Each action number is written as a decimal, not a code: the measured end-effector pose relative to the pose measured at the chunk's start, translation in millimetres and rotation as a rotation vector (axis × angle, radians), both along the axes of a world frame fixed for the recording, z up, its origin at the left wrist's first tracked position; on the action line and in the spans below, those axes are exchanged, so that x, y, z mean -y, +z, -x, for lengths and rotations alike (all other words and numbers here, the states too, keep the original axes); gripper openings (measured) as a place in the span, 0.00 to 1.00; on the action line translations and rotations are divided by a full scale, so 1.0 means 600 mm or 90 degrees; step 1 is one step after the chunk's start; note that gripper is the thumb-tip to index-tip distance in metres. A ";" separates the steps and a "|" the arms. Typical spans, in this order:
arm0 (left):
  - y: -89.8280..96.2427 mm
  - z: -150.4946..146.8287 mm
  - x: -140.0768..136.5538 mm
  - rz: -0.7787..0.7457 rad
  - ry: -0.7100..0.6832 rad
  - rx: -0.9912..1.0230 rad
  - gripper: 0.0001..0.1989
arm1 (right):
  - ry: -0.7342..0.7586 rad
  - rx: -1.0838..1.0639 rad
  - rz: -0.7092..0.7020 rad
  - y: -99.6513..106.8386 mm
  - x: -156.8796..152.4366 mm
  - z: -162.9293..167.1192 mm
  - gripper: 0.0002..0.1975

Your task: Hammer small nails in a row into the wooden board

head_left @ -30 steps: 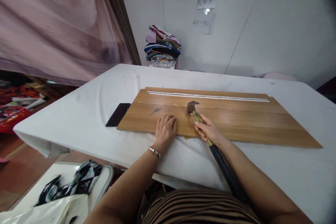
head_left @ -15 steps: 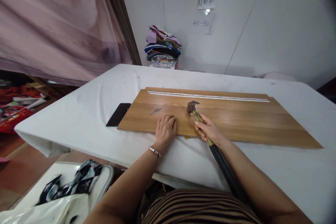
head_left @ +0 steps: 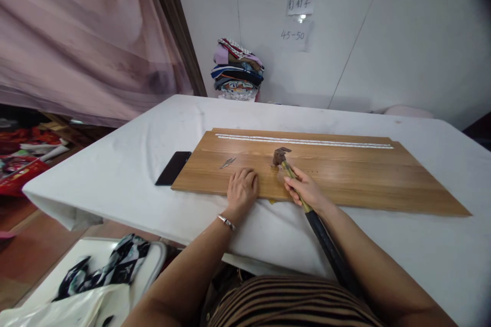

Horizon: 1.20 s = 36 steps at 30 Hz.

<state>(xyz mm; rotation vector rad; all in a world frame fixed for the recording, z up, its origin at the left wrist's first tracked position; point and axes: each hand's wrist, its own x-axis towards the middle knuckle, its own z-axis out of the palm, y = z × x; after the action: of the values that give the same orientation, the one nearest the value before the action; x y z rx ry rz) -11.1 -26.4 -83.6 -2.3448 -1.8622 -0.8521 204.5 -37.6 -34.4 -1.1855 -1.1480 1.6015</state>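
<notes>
My right hand (head_left: 305, 187) is wrapped around the upper handle of a claw hammer (head_left: 281, 157), whose long black grip runs back toward my body. The rusty hammer head is over the wooden board (head_left: 356, 168), close to its surface. I cannot tell whether a nail is under it. My left hand (head_left: 242, 187) rests palm down on the front edge of the board, fingers laid on the wood and slightly bent. A few loose nails (head_left: 227, 163) lie on the board beyond it. To the right of the hammer is a short row of small dark marks.
Two white measuring strips (head_left: 307, 141) lie along the board's far side. A black tablet-like slab (head_left: 173, 168) lies at its left end. The white-covered table (head_left: 126, 163) bears the board. Folded clothes (head_left: 238, 69) are stacked behind; a white chair (head_left: 151, 260) with cloth stands lower left.
</notes>
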 end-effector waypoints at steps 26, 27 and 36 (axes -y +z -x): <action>-0.001 0.000 0.000 -0.006 -0.001 0.006 0.11 | 0.001 -0.005 0.001 -0.003 0.000 -0.001 0.39; -0.001 0.001 0.000 -0.004 0.000 0.006 0.11 | 0.003 -0.003 0.001 -0.003 0.000 -0.001 0.39; 0.001 0.000 0.000 -0.004 -0.002 0.005 0.12 | 0.002 -0.008 -0.003 -0.004 0.000 -0.001 0.39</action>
<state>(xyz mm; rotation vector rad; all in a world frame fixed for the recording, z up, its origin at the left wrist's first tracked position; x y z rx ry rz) -11.2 -26.2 -83.1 -2.3455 -1.8567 -0.8683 205.0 -37.4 -37.0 -1.1687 -1.1450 1.6049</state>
